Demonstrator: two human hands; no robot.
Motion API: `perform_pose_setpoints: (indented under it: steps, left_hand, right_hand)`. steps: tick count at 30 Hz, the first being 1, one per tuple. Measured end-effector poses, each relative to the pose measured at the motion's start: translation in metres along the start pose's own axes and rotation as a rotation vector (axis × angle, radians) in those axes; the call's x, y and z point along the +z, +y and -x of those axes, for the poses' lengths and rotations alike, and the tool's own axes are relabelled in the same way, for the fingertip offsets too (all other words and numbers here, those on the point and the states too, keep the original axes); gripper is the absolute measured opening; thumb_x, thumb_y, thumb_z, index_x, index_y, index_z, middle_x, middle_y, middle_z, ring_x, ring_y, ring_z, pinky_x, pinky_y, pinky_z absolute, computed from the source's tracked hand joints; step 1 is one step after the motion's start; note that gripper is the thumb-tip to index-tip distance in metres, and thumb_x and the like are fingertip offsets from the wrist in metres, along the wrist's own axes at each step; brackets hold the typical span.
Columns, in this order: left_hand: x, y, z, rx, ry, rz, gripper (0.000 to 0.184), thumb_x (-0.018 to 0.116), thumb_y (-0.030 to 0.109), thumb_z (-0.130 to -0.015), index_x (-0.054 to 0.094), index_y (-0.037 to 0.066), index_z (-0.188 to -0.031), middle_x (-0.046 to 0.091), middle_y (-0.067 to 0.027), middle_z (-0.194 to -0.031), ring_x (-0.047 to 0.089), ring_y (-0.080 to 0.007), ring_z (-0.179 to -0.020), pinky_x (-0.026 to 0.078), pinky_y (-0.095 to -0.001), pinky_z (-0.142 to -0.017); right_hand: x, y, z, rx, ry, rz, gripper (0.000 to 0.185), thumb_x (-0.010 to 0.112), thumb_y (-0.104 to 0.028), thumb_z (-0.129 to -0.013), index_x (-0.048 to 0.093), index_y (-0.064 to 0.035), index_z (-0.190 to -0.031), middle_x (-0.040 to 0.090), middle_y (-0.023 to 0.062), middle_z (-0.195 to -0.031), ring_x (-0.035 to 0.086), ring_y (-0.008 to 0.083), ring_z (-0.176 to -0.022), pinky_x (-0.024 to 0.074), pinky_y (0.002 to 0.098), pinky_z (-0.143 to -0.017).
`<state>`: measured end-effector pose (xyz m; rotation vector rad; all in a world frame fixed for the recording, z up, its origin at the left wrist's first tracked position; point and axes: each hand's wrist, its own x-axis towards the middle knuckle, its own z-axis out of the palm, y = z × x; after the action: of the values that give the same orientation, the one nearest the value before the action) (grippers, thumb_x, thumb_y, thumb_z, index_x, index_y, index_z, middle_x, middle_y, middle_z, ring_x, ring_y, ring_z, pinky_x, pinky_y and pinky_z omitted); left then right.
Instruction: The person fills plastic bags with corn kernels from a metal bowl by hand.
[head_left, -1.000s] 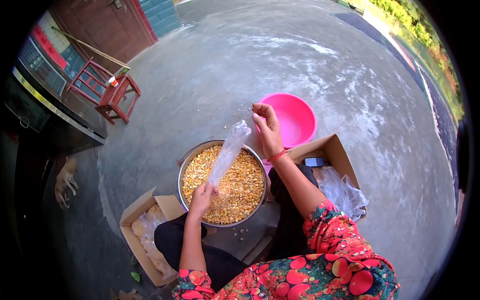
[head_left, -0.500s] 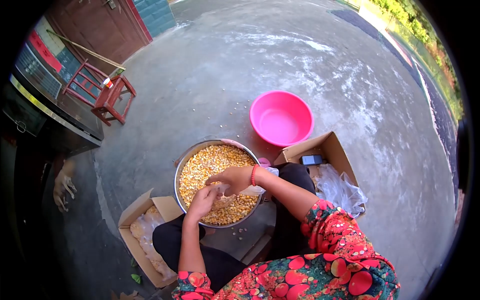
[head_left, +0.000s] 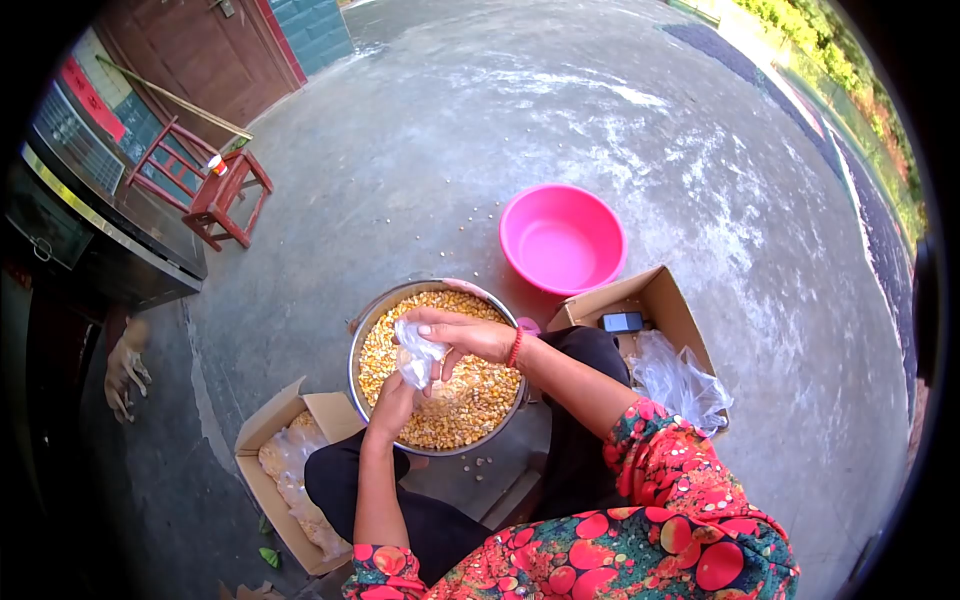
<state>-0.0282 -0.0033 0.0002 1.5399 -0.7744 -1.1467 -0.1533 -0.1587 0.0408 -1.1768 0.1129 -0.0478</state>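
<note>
A round metal basin (head_left: 356, 372) full of yellow corn kernels (head_left: 460, 400) stands between my knees. Over the corn, both hands hold a clear plastic bag (head_left: 418, 355), bunched at its top. My left hand (head_left: 397, 398) grips it from below on the near side. From the right comes my right hand (head_left: 472, 336), a red bracelet on its wrist, with thumb and fingers closed on the bag. The bag's lower part seems to hang between the hands; what it contains is hard to make out.
To my left, a cardboard box (head_left: 262, 425) holds filled clear bags (head_left: 290, 460). On the right, another box (head_left: 680, 305) contains loose plastic bags (head_left: 675, 385) and a small blue box (head_left: 622, 322). Beyond are a pink tub (head_left: 563, 240), a red chair (head_left: 228, 195) and a lying dog (head_left: 127, 370).
The plastic bag has come up and now bunches above my hands. My right hand has turned to hold it from the side; my left hand stays close below.
</note>
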Motion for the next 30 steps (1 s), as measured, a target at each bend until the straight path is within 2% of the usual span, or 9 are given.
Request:
perform_pose_setpoints:
  steps: [4, 9, 11, 12, 15, 19, 23, 28, 30]
  left_hand:
    - [0.001, 0.006, 0.0, 0.045, -0.027, 0.031, 0.018, 0.051, 0.015, -0.087, 0.056, 0.0, -0.095, 0.053, 0.0011, -0.078, 0.045, -0.0057, -0.069, 0.036, -0.02, -0.06]
    - [-0.009, -0.004, -0.003, -0.011, -0.05, -0.071, 0.017, 0.048, 0.017, -0.089, 0.056, 0.004, -0.096, 0.055, 0.0014, -0.085, 0.049, -0.0055, -0.077, 0.04, -0.0207, -0.07]
    - [-0.009, 0.0, 0.0, 0.008, -0.098, -0.064, 0.021, 0.048, 0.016, -0.09, 0.056, 0.002, -0.103, 0.054, 0.0032, -0.078, 0.044, -0.0023, -0.068, 0.035, -0.0175, -0.059]
    - [-0.008, 0.001, 0.001, 0.007, -0.098, -0.064, 0.021, 0.048, 0.016, -0.09, 0.056, 0.002, -0.103, 0.054, 0.0032, -0.078, 0.044, -0.0023, -0.068, 0.035, -0.0175, -0.059]
    - [0.001, 0.001, 0.003, 0.055, -0.057, -0.002, 0.023, 0.047, 0.015, -0.09, 0.055, 0.002, -0.107, 0.055, 0.0027, -0.078, 0.044, -0.0028, -0.067, 0.037, -0.0193, -0.059]
    - [0.002, -0.002, 0.004, 0.199, -0.091, -0.176, 0.021, 0.046, 0.015, -0.091, 0.056, 0.001, -0.102, 0.053, 0.0019, -0.077, 0.044, -0.0048, -0.066, 0.04, -0.0221, -0.06]
    - [-0.001, 0.003, 0.001, 0.06, -0.125, -0.173, 0.023, 0.047, 0.019, -0.091, 0.058, 0.0, -0.085, 0.05, 0.0025, -0.07, 0.042, -0.0049, -0.061, 0.036, -0.0216, -0.055]
    - [0.002, 0.005, 0.004, 0.046, -0.11, -0.238, 0.023, 0.048, 0.02, -0.091, 0.058, 0.001, -0.084, 0.046, 0.0046, -0.065, 0.039, -0.0034, -0.06, 0.033, -0.02, -0.053]
    - [0.002, 0.004, 0.002, 0.075, -0.096, -0.195, 0.022, 0.049, 0.02, -0.09, 0.058, 0.001, -0.085, 0.046, 0.0051, -0.065, 0.039, -0.0031, -0.06, 0.033, -0.0198, -0.052]
  right_hand:
    - [-0.006, 0.002, -0.003, 0.032, 0.057, 0.727, 0.065, 0.037, -0.052, -0.089, 0.026, -0.0066, -0.134, 0.056, 0.0167, -0.098, 0.058, 0.0163, -0.067, 0.0483, 0.0289, -0.056]
    - [-0.008, -0.001, 0.002, 0.051, 0.085, 0.572, 0.063, 0.05, -0.043, -0.085, 0.03, -0.0078, -0.134, 0.06, 0.013, -0.076, 0.057, 0.0155, -0.057, 0.0453, 0.0259, -0.047]
    - [-0.013, -0.015, 0.009, 0.032, -0.276, 0.352, 0.061, 0.059, -0.025, -0.081, 0.032, -0.0083, -0.133, 0.058, 0.0084, -0.073, 0.053, 0.0089, -0.053, 0.0421, 0.0209, -0.045]
    - [-0.009, -0.019, 0.011, 0.065, -0.342, 0.217, 0.062, 0.061, -0.013, -0.076, 0.035, -0.0076, -0.132, 0.057, 0.004, -0.075, 0.05, 0.0046, -0.051, 0.0396, 0.0183, -0.044]
    - [-0.005, -0.002, 0.006, -0.006, -0.363, 0.003, 0.057, 0.059, -0.011, -0.076, 0.039, -0.0063, -0.129, 0.058, 0.0025, -0.078, 0.049, 0.0048, -0.051, 0.0393, 0.0181, -0.044]
    - [0.001, -0.01, 0.007, -0.119, -0.257, -0.089, 0.07, 0.055, -0.007, -0.076, 0.022, -0.0066, -0.137, 0.056, 0.0089, -0.094, 0.052, 0.0092, -0.054, 0.0442, 0.019, -0.049]
    - [-0.006, -0.021, 0.01, 0.094, -0.139, 0.426, 0.083, 0.063, -0.015, -0.075, 0.012, -0.0148, -0.141, 0.048, 0.0158, -0.117, 0.057, 0.0137, -0.065, 0.0472, 0.0238, -0.058]
    - [-0.021, -0.002, 0.005, -0.111, -0.112, 0.955, 0.078, 0.065, -0.014, -0.076, 0.02, -0.0164, -0.139, 0.062, 0.0113, -0.08, 0.056, 0.0105, -0.065, 0.0434, 0.0221, -0.05]
    - [-0.022, -0.009, 0.011, 0.031, -0.175, 0.763, 0.076, 0.064, -0.012, -0.076, 0.022, -0.0168, -0.139, 0.06, 0.0084, -0.077, 0.053, 0.0089, -0.06, 0.0409, 0.0207, -0.047]
